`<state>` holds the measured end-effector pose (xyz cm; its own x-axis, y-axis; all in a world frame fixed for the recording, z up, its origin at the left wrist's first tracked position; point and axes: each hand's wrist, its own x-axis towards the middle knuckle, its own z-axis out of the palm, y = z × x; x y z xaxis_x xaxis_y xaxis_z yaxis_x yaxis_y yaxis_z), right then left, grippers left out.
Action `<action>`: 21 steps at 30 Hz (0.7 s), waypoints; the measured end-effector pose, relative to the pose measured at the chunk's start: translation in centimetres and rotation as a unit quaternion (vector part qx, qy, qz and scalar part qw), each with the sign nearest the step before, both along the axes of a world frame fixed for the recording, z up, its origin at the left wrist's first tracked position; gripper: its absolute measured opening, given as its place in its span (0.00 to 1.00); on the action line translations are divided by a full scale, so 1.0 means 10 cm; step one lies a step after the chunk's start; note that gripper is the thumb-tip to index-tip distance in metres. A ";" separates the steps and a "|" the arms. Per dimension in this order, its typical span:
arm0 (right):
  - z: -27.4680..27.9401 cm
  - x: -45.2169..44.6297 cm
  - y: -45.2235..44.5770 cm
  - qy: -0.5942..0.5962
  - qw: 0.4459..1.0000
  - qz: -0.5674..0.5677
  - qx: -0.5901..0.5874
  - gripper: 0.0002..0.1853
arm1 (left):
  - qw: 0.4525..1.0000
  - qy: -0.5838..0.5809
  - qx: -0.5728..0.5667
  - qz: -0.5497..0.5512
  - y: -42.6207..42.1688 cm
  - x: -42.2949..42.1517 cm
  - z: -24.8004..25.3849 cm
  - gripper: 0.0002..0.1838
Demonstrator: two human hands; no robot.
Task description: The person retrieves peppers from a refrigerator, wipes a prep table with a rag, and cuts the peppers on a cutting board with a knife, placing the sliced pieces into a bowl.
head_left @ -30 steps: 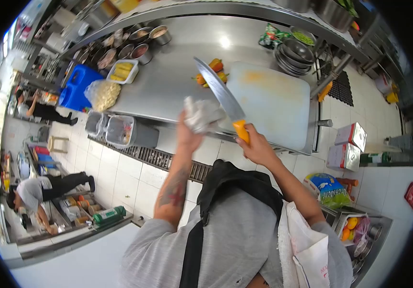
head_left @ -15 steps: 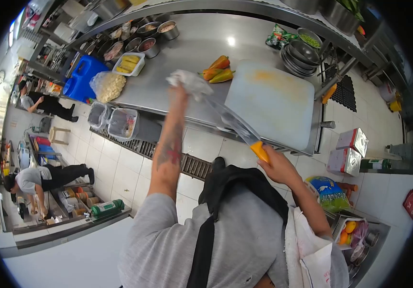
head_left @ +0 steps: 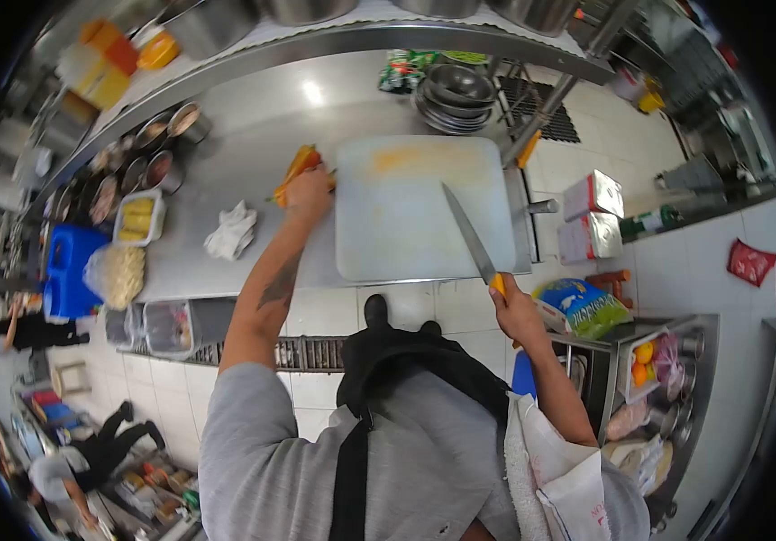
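Note:
My right hand point(head_left: 520, 316) is wrapped around the yellow handle of a chef's knife point(head_left: 469, 230), whose blade reaches over the white cutting board point(head_left: 388, 239). Orange-yellow stains mark the board's upper part. At the board's left side, my left hand point(head_left: 310, 193) is closed on the peppers point(head_left: 303, 160), which are orange and yellow-green. My hand covers part of them, so how many it grips is hidden. A crumpled white cloth point(head_left: 230, 232) lies on the steel counter point(head_left: 253, 117), left of my left forearm.
Stacked metal bowls point(head_left: 456, 95) stand behind the board. Left on the counter are a tub of yellow pieces point(head_left: 138, 219), a blue jug point(head_left: 68, 270) and a bag of pale pieces point(head_left: 120, 273). A steel shelf point(head_left: 352, 36) crosses overhead. Two people point(head_left: 73, 473) point(head_left: 32, 332) are at far left.
My left hand has let go of the white cloth, now on the counter, and has taken hold of the peppers. The knife has come away from the cloth and swung over the board.

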<state>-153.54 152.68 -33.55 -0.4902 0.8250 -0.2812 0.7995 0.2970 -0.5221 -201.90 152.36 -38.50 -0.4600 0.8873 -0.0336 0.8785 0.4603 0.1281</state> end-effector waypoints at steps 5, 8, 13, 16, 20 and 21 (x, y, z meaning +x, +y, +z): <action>-0.01 -0.39 -0.19 -0.002 0.996 -0.090 -0.008 0.17 | 0.968 -0.073 0.175 -0.164 -0.04 0.29 0.19 0.30; -0.21 -0.64 -0.25 0.005 0.997 -0.068 -0.027 0.16 | 0.928 -0.221 0.175 -0.244 -0.01 0.90 -0.14 0.32; -0.04 -0.88 -0.17 -0.025 0.998 -0.058 -0.027 0.15 | 0.905 -0.233 0.253 -0.250 -0.10 1.21 -0.23 0.26; 0.24 -0.94 -0.24 -0.043 0.998 -0.037 -0.006 0.13 | 0.910 -0.235 0.231 -0.252 -0.08 1.27 -0.22 0.24; 0.87 -0.86 -0.36 -0.103 0.993 0.027 -0.055 0.12 | 0.903 -0.289 0.210 -0.237 -0.08 1.32 -0.31 0.25; 0.94 -0.83 -0.39 -0.103 0.993 0.022 -0.060 0.12 | 0.898 -0.277 0.237 -0.247 -0.08 1.32 -0.34 0.25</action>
<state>-161.88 148.76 -24.17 -0.4462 0.7593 -0.4737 0.8810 0.2795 -0.3818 -188.69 151.52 -41.88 -0.0358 0.9536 0.2989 0.7017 -0.1889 0.6870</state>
